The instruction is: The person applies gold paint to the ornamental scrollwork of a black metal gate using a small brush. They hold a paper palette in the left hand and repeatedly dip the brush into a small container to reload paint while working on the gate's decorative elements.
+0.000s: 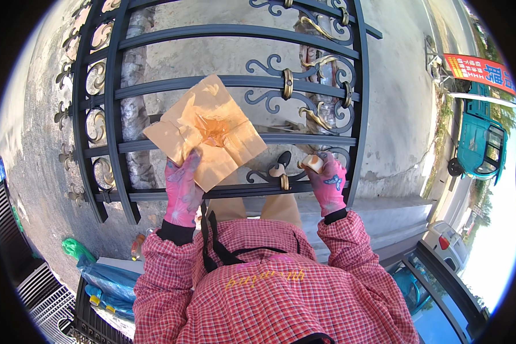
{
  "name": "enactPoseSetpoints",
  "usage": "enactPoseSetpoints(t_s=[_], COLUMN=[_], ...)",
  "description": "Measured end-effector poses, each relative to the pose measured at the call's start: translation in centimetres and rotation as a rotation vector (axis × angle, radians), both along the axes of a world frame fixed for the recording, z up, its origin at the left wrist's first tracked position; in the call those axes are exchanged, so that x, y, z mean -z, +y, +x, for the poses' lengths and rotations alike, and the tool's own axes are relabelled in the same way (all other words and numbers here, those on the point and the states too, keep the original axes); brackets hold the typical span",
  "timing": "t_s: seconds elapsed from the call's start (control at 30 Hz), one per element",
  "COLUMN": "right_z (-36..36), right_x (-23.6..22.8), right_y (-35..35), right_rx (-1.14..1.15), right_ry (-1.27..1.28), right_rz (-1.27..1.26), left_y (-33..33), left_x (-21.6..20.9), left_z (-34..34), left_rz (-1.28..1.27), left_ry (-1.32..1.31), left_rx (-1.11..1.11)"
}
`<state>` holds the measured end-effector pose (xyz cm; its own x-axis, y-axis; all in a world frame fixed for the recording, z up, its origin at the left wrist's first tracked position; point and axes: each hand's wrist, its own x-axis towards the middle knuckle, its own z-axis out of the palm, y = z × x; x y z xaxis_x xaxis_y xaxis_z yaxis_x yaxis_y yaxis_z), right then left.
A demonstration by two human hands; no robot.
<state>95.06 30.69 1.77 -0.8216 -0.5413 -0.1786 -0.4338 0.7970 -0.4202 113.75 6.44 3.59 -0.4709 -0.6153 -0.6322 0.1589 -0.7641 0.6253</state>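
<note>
My left hand (184,186), in a pink glove, grips the lower left edge of a cardboard piece (175,129) with its thumb on top. A glossy amber, paint-like smear (213,131) lies in the middle of the cardboard. In my right hand (329,183), also gloved in pink, a small whitish pad with brownish stains (313,163) is pinched beside the near scrollwork. Beneath both hands lies a dark metal fence panel (238,34) with curled scrolls. Some of its scroll leaves and collars (288,84) are gold. The cardboard hides part of the bars.
Wrapped supports (136,112) run under the panel. At lower left are a blue plastic-covered stack (112,281), a green bag (76,249) and a bottle (137,246). Dark-framed glass (436,281) stands at lower right. A teal vehicle (480,143) and red banner (470,66) are farther right.
</note>
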Motion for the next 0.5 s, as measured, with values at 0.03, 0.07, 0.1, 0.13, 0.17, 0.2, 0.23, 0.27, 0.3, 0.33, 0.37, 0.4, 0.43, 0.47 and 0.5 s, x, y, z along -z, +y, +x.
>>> enactPoseSetpoints(t_s=[0.03,0.07,0.1,0.13,0.17,0.2,0.23,0.27,0.3,0.33,0.37,0.4,0.43,0.47,0.5], right_z=[-0.2,-0.4,-0.8,-1.2,-1.6,-1.8,-1.8,-1.7,-1.7,-1.8,-2.2,-2.5,-3.1,-3.9,-4.5], right_x=[0.7,1.3,1.7,1.4,0.9,0.3,0.1,0.8,1.3,1.5,1.2,0.0,-0.2,-0.3,-0.4], right_y=[-0.4,-0.5,-0.8,-0.7,-0.6,-0.7,-0.9,-0.6,-0.5,-0.3,0.3,0.3,0.7,1.2,1.8], right_rx=[-0.046,-0.092,-0.163,-0.158,-0.153,-0.146,-0.128,-0.207,-0.282,-0.357,-0.307,-0.242,-0.132,-0.022,0.037], right_ry=[-0.011,-0.022,-0.025,0.003,0.031,0.055,0.020,0.030,0.048,0.066,0.079,0.155,0.149,0.143,0.153], right_rz=[0.030,0.061,0.032,0.057,0.082,0.110,0.082,0.089,0.097,0.107,0.113,0.127,0.048,-0.031,-0.110], left_y=[-0.1,-0.1,-0.2,-0.2,-0.4,-0.4,-0.5,-0.6,-0.6,-0.5,-0.4,-0.4,-0.5,-0.6,-0.7], left_x=[0.0,-0.1,-0.3,-0.5,-0.6,-0.6,-0.6,-0.7,-0.5,-0.3,-0.3,-0.3,-0.3,-0.4,-0.4], left_z=[0.0,0.0,0.1,0.1,0.0,0.1,0.2,0.3,0.1,0.0,-0.1,0.0,0.2,0.3,0.3], left_rz=[0.004,0.007,-0.001,-0.009,-0.017,-0.018,-0.019,-0.020,-0.028,-0.036,-0.044,-0.047,-0.051,-0.054,-0.052], left_ry=[-0.015,-0.029,-0.023,-0.017,-0.011,-0.019,-0.027,-0.035,-0.042,-0.048,-0.054,-0.058,-0.062,-0.065,-0.057], left_rx=[0.005,0.011,0.006,0.001,-0.004,0.011,0.026,0.042,0.042,0.043,0.045,0.049,0.055,0.060,0.055])
